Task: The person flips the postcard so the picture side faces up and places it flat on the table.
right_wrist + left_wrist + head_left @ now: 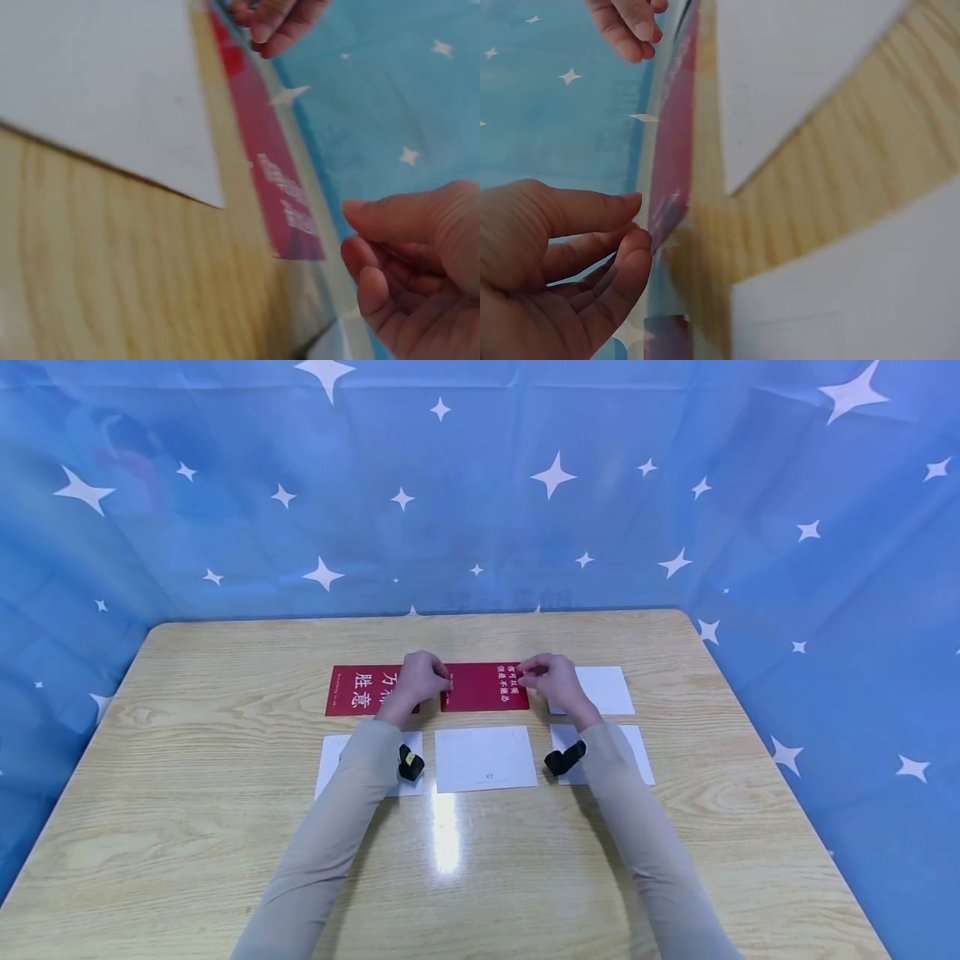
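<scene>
A red card (476,685) with white writing at its right end lies in the middle of the back row on the table. My left hand (422,677) is at its left end; in the left wrist view the fingertips (636,244) are right at the card's corner, thumb and fingers loosely bent. Over the right end is my right hand (553,678). The right wrist view shows its thumb and fingers relaxed, with nothing between them. Left of this card lies another red card (345,692) with large white characters, partly covered by my left hand and wrist.
A white card (606,687) is at the right of the back row. In the front row are three white cards: a left one (331,760), a middle one (486,758) and a right one (637,756). A blue star-patterned curtain (480,493) hangs behind the wooden table (210,777).
</scene>
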`<state>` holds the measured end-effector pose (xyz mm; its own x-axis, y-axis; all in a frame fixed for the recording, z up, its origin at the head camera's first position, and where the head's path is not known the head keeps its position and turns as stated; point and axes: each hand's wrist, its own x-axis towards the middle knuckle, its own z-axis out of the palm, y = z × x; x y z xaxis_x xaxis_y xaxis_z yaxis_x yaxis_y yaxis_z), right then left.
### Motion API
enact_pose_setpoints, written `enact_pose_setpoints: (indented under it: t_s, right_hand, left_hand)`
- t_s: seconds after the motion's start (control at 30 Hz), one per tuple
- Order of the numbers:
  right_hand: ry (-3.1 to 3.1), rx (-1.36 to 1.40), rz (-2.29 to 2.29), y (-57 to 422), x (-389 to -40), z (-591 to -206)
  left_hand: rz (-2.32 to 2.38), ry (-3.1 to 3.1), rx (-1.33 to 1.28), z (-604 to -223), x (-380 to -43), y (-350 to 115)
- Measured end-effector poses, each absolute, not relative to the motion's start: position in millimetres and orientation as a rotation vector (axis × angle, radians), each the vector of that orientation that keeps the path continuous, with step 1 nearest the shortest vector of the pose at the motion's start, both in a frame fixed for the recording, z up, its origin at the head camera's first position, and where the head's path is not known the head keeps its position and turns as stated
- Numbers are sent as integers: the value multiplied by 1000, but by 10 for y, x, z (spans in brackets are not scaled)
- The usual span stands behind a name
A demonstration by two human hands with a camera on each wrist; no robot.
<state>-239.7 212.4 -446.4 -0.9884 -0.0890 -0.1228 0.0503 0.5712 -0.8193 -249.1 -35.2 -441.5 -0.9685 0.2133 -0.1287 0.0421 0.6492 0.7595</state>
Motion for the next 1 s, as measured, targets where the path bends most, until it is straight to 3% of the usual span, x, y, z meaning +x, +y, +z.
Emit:
enact_pose_setpoints:
  t_s: [1.0]
  right_hand:
    - [2719, 164, -1469, 2990, -2234, -4289]
  left_hand:
    - [1520, 2404, 388, -4305, -2478, 658]
